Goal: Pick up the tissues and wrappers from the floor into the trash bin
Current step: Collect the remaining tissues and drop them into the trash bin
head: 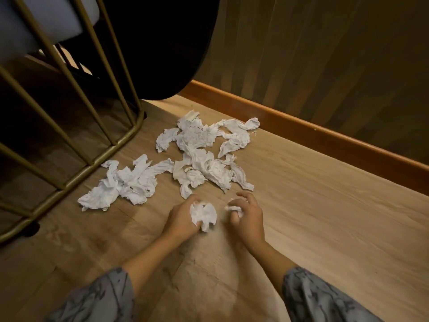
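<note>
- Step in hand: gathering. The left hand [183, 217] is clenched around a crumpled tissue wad [203, 214], which bulges out between the fingers on the thumb side.
- The right hand [247, 217] has its fingers curled and pinches a smaller tissue scrap [234, 209] at the fingertips. Both hands hover low over the wooden floor [325, 205], just beside each other.
- Remaining load: most of the litter lies uncollected. A large tissue pile [202, 149] sits on the floor just beyond the hands, reaching toward the skirting board [301, 133].
- A second tissue cluster [123, 182] lies to the left, touching or nearly touching the base ring of the gold metal frame [92, 159].
- No wrappers can be told apart from the white paper in this view.
- The trash bin is not identifiable in the frame. The dark rounded object [167, 43] behind the frame cannot be confirmed as a bin.
- Progress judgement: early stage; only two small pieces are in hand.
- Next move, as a judgement: either compact both pieces into one hand to free the other for more paper, or carry them to the bin.
- Requirement: keep a firm grip, since loose tissue sheds fragments easily.
- Caution: pieces against the frame base may call for a sideways reach from the left hand.
</note>
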The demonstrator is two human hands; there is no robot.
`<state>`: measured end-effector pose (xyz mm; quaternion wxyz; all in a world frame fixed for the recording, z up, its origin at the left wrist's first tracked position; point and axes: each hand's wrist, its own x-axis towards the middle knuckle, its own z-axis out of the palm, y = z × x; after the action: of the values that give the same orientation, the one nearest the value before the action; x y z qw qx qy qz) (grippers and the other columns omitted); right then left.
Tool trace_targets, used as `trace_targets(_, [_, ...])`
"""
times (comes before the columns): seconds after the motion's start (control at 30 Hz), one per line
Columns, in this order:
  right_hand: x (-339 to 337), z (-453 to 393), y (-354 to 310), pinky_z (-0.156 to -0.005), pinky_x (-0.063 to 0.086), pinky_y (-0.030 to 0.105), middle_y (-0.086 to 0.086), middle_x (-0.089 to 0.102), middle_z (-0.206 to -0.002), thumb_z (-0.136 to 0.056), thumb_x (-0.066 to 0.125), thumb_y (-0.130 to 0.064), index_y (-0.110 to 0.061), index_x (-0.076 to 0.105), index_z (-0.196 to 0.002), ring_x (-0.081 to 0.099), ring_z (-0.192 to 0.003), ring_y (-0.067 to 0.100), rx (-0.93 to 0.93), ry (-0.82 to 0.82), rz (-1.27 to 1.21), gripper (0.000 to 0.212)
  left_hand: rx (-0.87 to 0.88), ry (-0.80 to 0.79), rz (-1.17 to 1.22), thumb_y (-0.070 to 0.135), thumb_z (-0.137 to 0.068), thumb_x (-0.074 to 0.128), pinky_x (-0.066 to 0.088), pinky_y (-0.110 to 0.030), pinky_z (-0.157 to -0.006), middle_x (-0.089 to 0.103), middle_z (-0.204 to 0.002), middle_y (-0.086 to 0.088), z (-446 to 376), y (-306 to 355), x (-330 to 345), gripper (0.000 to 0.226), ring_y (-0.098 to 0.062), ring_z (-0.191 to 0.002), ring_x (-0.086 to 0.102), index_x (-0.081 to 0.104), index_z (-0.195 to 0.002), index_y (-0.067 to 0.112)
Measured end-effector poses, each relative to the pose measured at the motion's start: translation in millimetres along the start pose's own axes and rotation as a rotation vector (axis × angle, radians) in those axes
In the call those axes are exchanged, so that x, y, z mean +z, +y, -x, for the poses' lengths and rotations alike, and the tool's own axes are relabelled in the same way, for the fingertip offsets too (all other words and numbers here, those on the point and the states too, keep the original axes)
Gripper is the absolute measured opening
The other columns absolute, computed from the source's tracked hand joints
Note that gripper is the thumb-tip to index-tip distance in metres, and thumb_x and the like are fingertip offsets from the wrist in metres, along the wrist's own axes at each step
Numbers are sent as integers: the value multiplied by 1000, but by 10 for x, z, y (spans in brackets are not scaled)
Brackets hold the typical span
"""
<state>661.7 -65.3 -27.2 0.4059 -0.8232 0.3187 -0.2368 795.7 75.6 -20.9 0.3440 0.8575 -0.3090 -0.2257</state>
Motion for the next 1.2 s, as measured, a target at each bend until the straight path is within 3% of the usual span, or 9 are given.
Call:
trace_targets(0.1, [-265, -400, -225, -54, 41, 29, 8, 66, -65, -66, 51, -16, -8, 68, -63, 56, -59, 17, -2, 28, 5, 19, 134, -47, -33, 17, -67, 81, 39, -10, -84, 62, -116, 8, -290, 440, -253, 69, -6, -104, 56, 57, -131, 25])
trace_targets(0.23, [-913, -887, -621, -43, 30, 39, 9, 47, -47, -71, 55, -20, -6, 51, -52, 36, -45, 12, -114, 73, -37, 24, 200, 74, -158, 59, -54, 84, 45, -22, -58, 66, -73, 9, -612, 1380, -553, 48, -10, -68, 61, 68, -77, 19])
trace_targets(0.3, [-1330, -1102, -785, -44, 32, 35, -2, 51, -48, -76, 63, -24, -13, 54, -53, 42, -44, 11, -169, 100, 11, 28, 281, 175, -220, 64, -57, 79, 36, -18, -52, 61, -69, 9, -740, 1861, -616, 48, -9, -68, 60, 63, -73, 22])
trace_targets(0.43, [-2192, -1480, -931, -46, 43, 33, 0, 60, -55, -85, 66, -38, -14, 66, -63, 57, -52, 18, -197, 35, 278, 32, 437, 270, -220, 37, -68, 78, 31, -16, -52, 58, -81, 4, -858, 2687, -561, 26, -13, -77, 57, 59, -71, 20])
trace_targets(0.6, [-3179, -1655, -835, -55, 46, 22, -4, 61, -69, -89, 64, -29, -17, 63, -77, 58, -64, 14, -223, 199, 302, 17, 569, 312, 67, 25, -70, 80, 44, -11, -61, 65, -96, 6, -808, 3549, -187, 21, -9, -82, 61, 69, -86, 16])
trace_targets(0.7, [-3725, -1508, -620, -72, 55, 23, -11, 62, -91, -89, 66, -22, -22, 61, -98, 62, -83, 12, -225, 326, 213, 10, 647, 239, 186, 18, -70, 79, 53, -17, -64, 68, -91, 6, -702, 4028, 201, 27, -8, -79, 64, 67, -94, 19])
trace_targets(0.8, [-4274, -1209, -304, -81, 57, 28, -16, 60, -102, -91, 66, -22, -25, 62, -109, 63, -95, 11, -188, 374, 189, 19, 733, 124, 189, 11, -75, 73, 50, -8, -76, 69, -104, 7, -594, 4464, 697, 35, -5, -92, 64, 69, -108, 23])
trace_targets(0.97, [-5112, -567, 235, -60, 53, 26, -11, 64, -72, -89, 69, -33, -21, 68, -78, 62, -70, 8, -73, 532, 213, 16, 794, -26, 144, 11, -76, 75, 50, -12, -70, 65, -86, 11, -332, 5133, 1648, 21, -4, -81, 61, 72, -80, 31])
trace_targets(1.2, [-5962, 344, 785, -55, 47, 27, -3, 59, -62, -93, 60, -38, -16, 62, -68, 58, -62, 11, 140, 809, 213, 34, 832, -163, 393, 54, -68, 78, 50, -16, -61, 63, -69, 12, 380, 5878, 2719, 32, -4, -73, 61, 65, -69, 25])
